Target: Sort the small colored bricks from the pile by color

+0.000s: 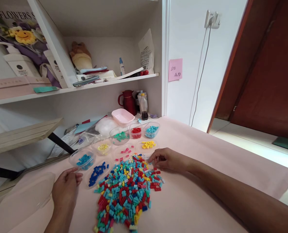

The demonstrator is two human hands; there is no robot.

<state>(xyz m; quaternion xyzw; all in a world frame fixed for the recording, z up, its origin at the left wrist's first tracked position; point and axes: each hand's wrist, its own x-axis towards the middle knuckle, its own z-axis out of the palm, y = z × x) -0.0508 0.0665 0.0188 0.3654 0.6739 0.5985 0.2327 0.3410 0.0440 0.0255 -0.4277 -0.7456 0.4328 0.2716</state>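
Reaching to the toy-brick pile (pixel 124 191) at one o'clock, the right hand (pixel 166 159) is holding its fingers narrow, the left hand (pixel 65 187) is curling loosely at nine, contents indeterminable, low right-hand knuckles possibly risking scatter.

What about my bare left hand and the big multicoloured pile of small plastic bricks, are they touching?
Apart. The head view shows a plain stretch of pale pink tabletop between the left hand and the brick pile.
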